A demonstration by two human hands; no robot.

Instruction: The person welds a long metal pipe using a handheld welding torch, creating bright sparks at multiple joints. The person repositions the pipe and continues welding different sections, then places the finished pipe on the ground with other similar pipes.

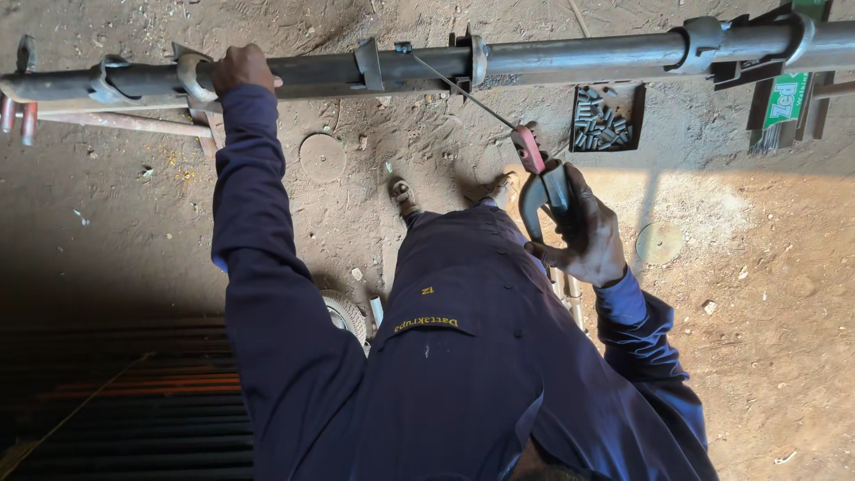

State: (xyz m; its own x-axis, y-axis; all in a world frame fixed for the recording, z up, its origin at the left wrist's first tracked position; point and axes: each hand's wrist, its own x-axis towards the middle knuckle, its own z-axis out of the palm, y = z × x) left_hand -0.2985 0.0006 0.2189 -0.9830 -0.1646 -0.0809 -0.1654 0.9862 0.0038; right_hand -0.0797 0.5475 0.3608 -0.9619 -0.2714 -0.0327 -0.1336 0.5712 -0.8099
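A long dark steel pipe [570, 55] runs across the top of the view, with metal collars and brackets fixed on it. My left hand [240, 69] grips the pipe at its left part, beside a curved metal ring [191, 78]. My right hand [583, 233] is closed on a welding electrode holder [539, 183] with a red jaw. A thin welding rod [463, 93] slants up from the holder, and its tip reaches the pipe near a bracket [403, 49]. Dark blue sleeves cover both arms.
The ground is dry dirt. An open dark box of small metal pieces [607, 118] lies below the pipe, a green packet [788, 98] to its right. Two round discs [322, 158] [659, 242] lie on the soil. My shoe [403, 198] shows. Stacked metal bars [134, 401] fill the lower left.
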